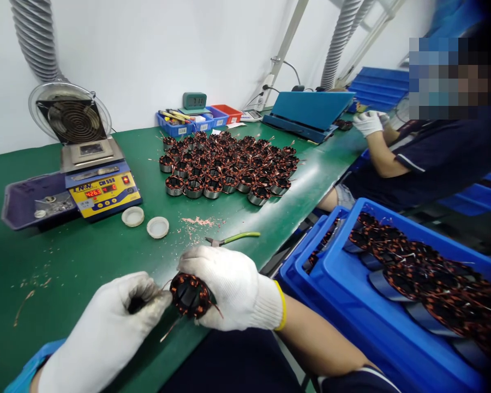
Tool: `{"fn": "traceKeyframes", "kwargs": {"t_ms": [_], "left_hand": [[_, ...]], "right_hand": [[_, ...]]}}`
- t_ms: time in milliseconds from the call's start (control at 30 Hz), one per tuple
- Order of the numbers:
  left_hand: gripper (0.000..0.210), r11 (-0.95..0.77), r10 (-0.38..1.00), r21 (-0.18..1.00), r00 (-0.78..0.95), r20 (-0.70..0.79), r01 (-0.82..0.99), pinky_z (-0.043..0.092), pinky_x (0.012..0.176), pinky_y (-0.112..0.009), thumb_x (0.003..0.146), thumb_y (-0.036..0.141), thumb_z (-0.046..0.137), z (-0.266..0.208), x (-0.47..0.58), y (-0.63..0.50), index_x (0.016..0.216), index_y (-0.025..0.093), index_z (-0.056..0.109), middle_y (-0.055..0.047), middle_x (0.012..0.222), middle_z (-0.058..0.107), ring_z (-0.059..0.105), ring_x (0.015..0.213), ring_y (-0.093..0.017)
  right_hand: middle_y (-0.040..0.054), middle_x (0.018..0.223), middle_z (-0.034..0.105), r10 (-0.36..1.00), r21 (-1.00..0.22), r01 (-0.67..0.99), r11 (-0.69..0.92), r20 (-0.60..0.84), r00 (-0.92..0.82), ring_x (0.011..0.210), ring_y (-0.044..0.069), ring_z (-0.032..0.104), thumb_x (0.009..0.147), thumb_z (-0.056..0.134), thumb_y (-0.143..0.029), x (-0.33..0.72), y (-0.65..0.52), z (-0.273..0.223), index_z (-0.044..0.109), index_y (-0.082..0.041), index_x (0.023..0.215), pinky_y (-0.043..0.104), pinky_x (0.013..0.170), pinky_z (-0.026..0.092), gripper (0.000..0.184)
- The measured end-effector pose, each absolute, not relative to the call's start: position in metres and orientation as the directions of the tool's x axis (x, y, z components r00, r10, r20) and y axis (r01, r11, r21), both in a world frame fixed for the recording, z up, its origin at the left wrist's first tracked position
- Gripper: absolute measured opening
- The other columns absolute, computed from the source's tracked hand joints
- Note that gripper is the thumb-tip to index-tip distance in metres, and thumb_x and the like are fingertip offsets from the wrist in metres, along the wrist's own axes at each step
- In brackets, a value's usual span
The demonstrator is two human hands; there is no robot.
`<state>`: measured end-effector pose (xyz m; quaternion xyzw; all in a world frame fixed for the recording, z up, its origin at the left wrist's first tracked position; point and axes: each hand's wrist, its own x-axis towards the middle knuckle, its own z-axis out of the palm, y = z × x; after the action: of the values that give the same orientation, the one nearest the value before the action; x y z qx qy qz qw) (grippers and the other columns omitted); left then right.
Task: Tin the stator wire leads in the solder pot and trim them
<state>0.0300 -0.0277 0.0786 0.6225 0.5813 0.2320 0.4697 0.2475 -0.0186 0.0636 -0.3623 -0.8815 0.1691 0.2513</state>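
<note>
My right hand (pixel 225 284), in a white knit glove with a yellow cuff, is wrapped round a motor stator (pixel 190 296) wound with copper wire. The stator's open end faces me, and loose wire ends stick out of it. At its left rim my left hand (pixel 126 305), also gloved, has thumb and fingers pinched together on a wire end (pixel 166 285) of the stator. Another wire end points down and left below the stator. Just beyond my right hand lie cutting pliers (pixel 233 238) with green handles.
Many wound stators (pixel 229 164) stand grouped on the green table (pixel 106 256). At left is a yellow solder pot (pixel 104 188) with a fan; two white lids (pixel 157 227) lie near it. Blue crates (pixel 331 273) hold stators at right. A co-worker's gloved hands (pixel 368 123) are farther back.
</note>
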Motion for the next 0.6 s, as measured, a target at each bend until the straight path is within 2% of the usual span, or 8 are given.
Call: {"fn": "traceKeyframes", "kwargs": {"t_ms": [133,233,333,433,533,600], "left_hand": [[0.041,0.163,0.918,0.879,0.258,-0.301,0.448,0.035,0.044,-0.021,0.072,0.050,0.068,0.074,0.031,-0.030,0.054,0.021,0.045,0.004,0.054,0.040,0.037,0.052,-0.012],[0.041,0.142,0.932,0.881,0.240,-0.273,0.451,0.034,0.044,-0.021,0.070,0.046,0.070,0.076,0.025,-0.026,0.053,0.022,0.042,0.005,0.054,0.036,0.036,0.052,-0.012],[0.039,0.132,0.971,0.880,0.121,-0.208,0.456,0.033,0.044,-0.022,0.064,0.048,0.069,0.085,0.017,-0.018,0.050,0.021,0.045,0.004,0.054,0.037,0.035,0.053,-0.013],[0.033,0.101,0.990,0.868,0.040,-0.137,0.487,0.036,0.048,-0.024,0.062,0.050,0.067,0.090,0.014,-0.012,0.053,0.021,0.053,0.002,0.055,0.045,0.041,0.055,-0.015],[0.031,0.129,0.951,0.827,0.166,-0.259,0.547,0.036,0.048,-0.024,0.064,0.047,0.071,0.085,0.019,-0.014,0.058,0.021,0.055,0.003,0.056,0.047,0.042,0.055,-0.015],[0.035,0.208,0.902,0.838,0.233,-0.364,0.504,0.033,0.045,-0.023,0.068,0.047,0.070,0.079,0.025,-0.019,0.057,0.022,0.049,0.004,0.056,0.041,0.037,0.053,-0.014]], "right_hand": [[0.0109,0.113,0.068,0.720,-0.481,0.551,0.682,0.308,-0.622,0.100,0.025,0.067,0.076,0.067,-0.037,0.248,-0.019,0.063,0.057,-0.021,0.117,0.035,0.087,0.055,0.045],[0.0108,0.112,0.068,0.717,-0.474,0.555,0.684,0.298,-0.630,0.100,0.025,0.067,0.075,0.068,-0.036,0.248,-0.019,0.063,0.057,-0.021,0.117,0.035,0.087,0.055,0.046],[0.0098,0.111,0.068,0.710,-0.472,0.552,0.687,0.275,-0.648,0.100,0.025,0.067,0.072,0.069,-0.034,0.247,-0.019,0.062,0.058,-0.022,0.114,0.035,0.086,0.055,0.045],[0.0093,0.109,0.068,0.729,-0.482,0.568,0.667,0.265,-0.631,0.100,0.024,0.067,0.072,0.069,-0.034,0.248,-0.019,0.064,0.059,-0.022,0.113,0.034,0.086,0.055,0.044],[0.0098,0.109,0.068,0.743,-0.481,0.581,0.656,0.279,-0.608,0.098,0.024,0.067,0.072,0.070,-0.036,0.249,-0.019,0.065,0.058,-0.022,0.116,0.035,0.086,0.055,0.047],[0.0101,0.109,0.068,0.744,-0.470,0.587,0.660,0.296,-0.600,0.096,0.025,0.068,0.072,0.070,-0.037,0.250,-0.018,0.065,0.059,-0.021,0.117,0.035,0.084,0.056,0.050]]}}
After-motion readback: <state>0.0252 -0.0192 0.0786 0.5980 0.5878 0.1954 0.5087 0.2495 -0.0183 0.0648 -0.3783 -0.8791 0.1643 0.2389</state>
